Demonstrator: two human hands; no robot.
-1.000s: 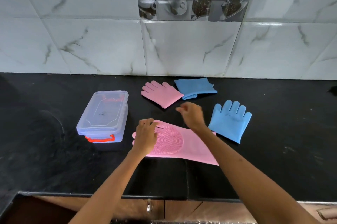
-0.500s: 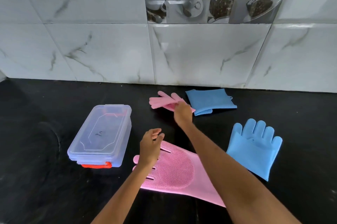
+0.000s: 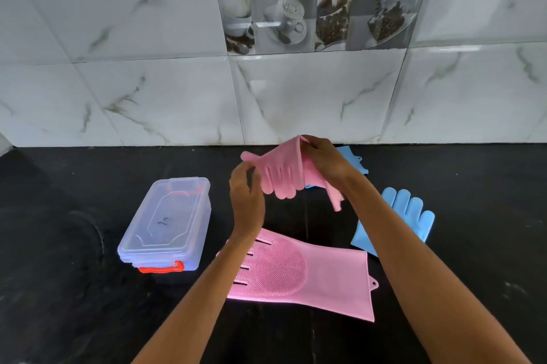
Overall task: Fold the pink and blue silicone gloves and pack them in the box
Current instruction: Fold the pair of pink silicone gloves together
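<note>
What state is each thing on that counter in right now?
Box: lid shut, on counter.
Held pink glove: lifted, gripped by left hand and right hand.
Flat pink glove: unfolded.
Near blue glove: lying flat.
Far blue glove: mostly hidden.

We see a matt, nubbed pink silicone glove (image 3: 299, 275) on our speckled black stone counter (image 3: 59, 245), a clear glossy plastic box (image 3: 165, 221), and glossy marble-look wall tiles (image 3: 148, 67).

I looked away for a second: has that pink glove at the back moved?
Yes. The back pink glove is lifted off the counter, held by both hands, above the flat pink glove.
</note>
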